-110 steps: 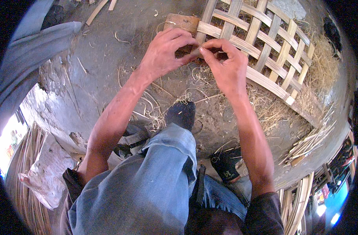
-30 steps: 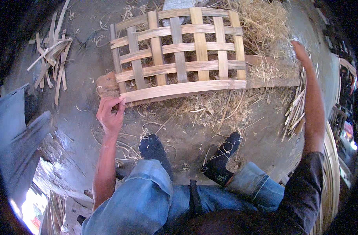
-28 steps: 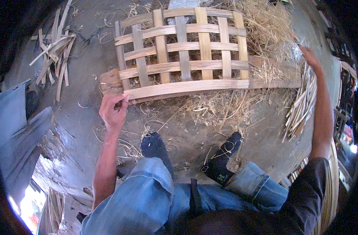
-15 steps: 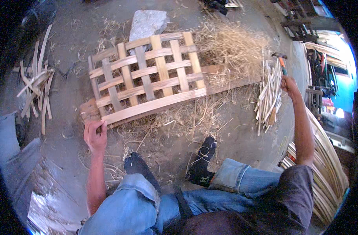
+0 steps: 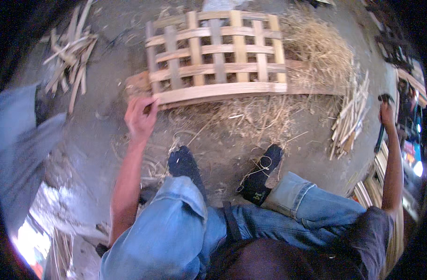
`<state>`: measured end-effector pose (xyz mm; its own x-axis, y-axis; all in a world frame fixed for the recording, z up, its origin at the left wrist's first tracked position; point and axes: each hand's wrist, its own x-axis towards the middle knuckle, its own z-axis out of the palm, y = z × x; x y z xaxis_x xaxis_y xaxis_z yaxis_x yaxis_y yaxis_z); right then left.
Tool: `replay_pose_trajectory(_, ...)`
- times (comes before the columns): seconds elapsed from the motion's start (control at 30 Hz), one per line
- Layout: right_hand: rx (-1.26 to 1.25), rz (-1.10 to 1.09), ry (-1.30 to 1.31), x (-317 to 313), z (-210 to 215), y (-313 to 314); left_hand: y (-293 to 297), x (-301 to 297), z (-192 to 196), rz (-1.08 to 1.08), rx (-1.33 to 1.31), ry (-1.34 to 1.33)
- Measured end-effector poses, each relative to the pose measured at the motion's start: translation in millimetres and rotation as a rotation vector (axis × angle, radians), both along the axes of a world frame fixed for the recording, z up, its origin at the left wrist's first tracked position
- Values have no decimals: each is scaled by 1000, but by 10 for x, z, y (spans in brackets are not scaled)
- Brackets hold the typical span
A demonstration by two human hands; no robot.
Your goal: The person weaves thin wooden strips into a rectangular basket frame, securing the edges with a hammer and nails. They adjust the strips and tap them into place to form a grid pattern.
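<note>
A woven panel of flat wooden strips (image 5: 219, 72) lies in front of me, over a wooden plank (image 5: 311, 87). Its near edge is a long pale strip (image 5: 223, 92). At the left end of that strip is my left hand (image 5: 141, 119), fingers closed in a pinch at the corner. Whether anything small is also between the fingertips is hidden. Far out to the right, my right hand (image 5: 387, 114) is closed round a hammer (image 5: 379, 139), close under its head, and the handle hangs down toward me.
Dry shavings (image 5: 316, 44) heap up behind the panel at right. Bundles of thin sticks lie at right (image 5: 350, 116) and left (image 5: 73, 51). A pale stone (image 5: 223, 4) sits beyond the panel. My two dark-socked feet (image 5: 185, 163) rest on the near floor. Another person's blue-grey clothing (image 5: 17, 116) shows at left.
My view has shifted, so the panel appears higher and further right. My right hand has swung outward with the hammer, whose handle now points down. The left hand stays at the panel's corner.
</note>
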<state>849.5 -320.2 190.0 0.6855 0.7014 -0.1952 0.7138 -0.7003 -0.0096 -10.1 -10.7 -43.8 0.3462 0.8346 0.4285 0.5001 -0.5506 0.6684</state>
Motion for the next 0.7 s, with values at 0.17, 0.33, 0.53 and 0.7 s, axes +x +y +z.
replay_pose_trajectory(0.17, 110, -223, 202, -860, -316, -398, 10, -20, 16, 14, 22, 13)
replay_pose_trajectory(0.33, 127, -94, 484, -2619, -140, 494, -22, -75, 19, 10, -9, 13)
replay_pose_trajectory(0.53, 232, 285, 194, -3440, -116, 1440, 7, -32, 27, -26, -15, -28)
replay_pose_trajectory(0.7, 181, 591, -137, -3428, -126, 1577, 20, 6, -83, -29, -10, -76)
